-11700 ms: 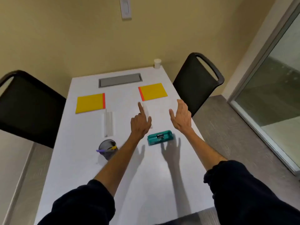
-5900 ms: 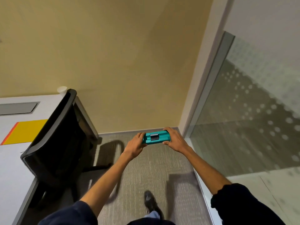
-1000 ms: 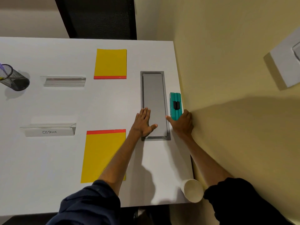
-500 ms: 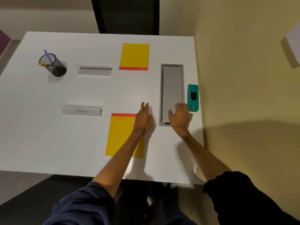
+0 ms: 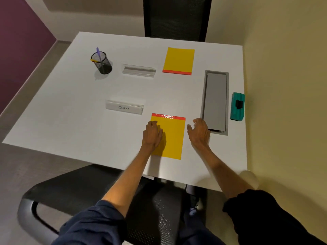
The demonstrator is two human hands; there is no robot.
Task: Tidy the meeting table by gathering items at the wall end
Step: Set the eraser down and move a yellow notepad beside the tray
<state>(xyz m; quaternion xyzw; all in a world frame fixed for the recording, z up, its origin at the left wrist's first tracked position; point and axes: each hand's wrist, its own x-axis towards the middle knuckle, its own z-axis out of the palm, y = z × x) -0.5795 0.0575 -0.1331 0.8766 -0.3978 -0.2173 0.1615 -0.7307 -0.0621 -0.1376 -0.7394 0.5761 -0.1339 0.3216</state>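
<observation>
On the white table (image 5: pixel 70 110) a teal eraser (image 5: pixel 237 106) lies against the yellow wall at the right edge. My left hand (image 5: pixel 152 133) rests flat on the left edge of the near yellow notepad (image 5: pixel 172 137). My right hand (image 5: pixel 199 132) hovers open just right of that pad, holding nothing. A second yellow notepad (image 5: pixel 178 60) lies farther away. Two name cards, one labelled (image 5: pixel 124 107) and one seen from behind (image 5: pixel 138 70), stand mid-table. A black mesh pen cup (image 5: pixel 102 63) with pens stands at the far left.
A grey cable hatch (image 5: pixel 215 101) is set into the table beside the eraser. A white paper cup (image 5: pixel 249 177) sits at the near right corner, partly hidden by my right arm. One black chair (image 5: pixel 174 16) stands across the table, another (image 5: pixel 74 190) right below me.
Both hands have drawn back from the cable hatch and the eraser, which stays by the wall. My left hand now lies on the near yellow notepad, my right hand beside it.
</observation>
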